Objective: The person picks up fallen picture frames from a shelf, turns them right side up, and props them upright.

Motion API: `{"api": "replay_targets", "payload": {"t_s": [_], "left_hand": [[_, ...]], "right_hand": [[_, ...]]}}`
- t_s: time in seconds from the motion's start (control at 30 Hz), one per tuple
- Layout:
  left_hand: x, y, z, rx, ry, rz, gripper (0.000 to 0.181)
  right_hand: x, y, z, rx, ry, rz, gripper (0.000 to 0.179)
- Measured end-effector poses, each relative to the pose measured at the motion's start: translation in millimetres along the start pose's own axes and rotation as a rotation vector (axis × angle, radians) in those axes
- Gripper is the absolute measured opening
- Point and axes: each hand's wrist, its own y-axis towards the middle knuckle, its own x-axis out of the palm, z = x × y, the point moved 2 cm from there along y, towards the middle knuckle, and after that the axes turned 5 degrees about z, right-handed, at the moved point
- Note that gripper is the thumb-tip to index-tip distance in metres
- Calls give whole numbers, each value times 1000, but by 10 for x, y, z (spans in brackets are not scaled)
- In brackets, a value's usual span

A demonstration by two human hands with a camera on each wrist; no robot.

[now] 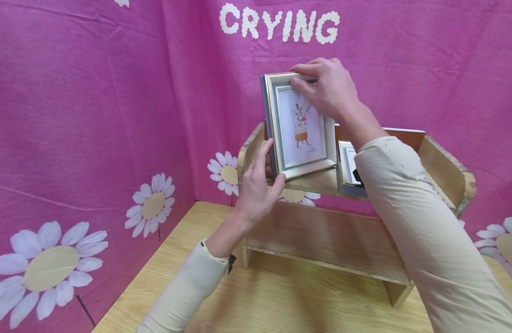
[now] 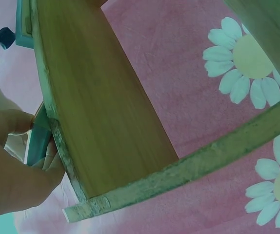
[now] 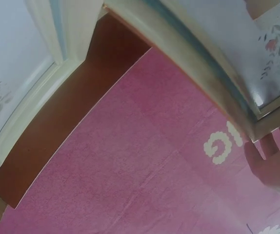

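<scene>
A picture frame (image 1: pixel 289 138) with a white and grey-blue border shows a plant in an orange pot. It stands tilted at the left part of a wooden shelf's top tier. My left hand (image 1: pixel 256 192) grips its lower left edge, thumb in front and fingers along the side. At the upper right corner my right hand (image 1: pixel 328 88) pinches the frame, thumb on the front and fingers over the top. Right of it, a second picture frame (image 1: pixel 346 155) sits on the same tier, partly hidden by my right forearm; the right wrist view shows it as well.
The wooden shelf (image 1: pixel 322 226) stands on a light wood table (image 1: pixel 176 277). Its raised side panel (image 1: pixel 445 169) borders the top tier at right. A brown board (image 3: pixel 57 131) runs along the back. Pink cloth (image 1: pixel 93 115) with daisies and white letters hangs behind and at left.
</scene>
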Motion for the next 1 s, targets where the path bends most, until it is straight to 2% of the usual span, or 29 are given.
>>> {"api": "replay_targets", "payload": {"t_s": [0.33,0.67,0.8,1.0], "left_hand": [[-48,14,-52,-34,-46,1,70],[-84,39,-88,-63,-69,18,69],[-93,46,-93,-58,-34,30,69],[-104,48,-104,-41,82,51,64]], "right_hand": [[-46,-2,142,68,-20,6,39],[-70,0,273,130,10,22,41],[-79,-5,293,111,53,40,37],[-82,-31,320,88,110,71,37]]}}
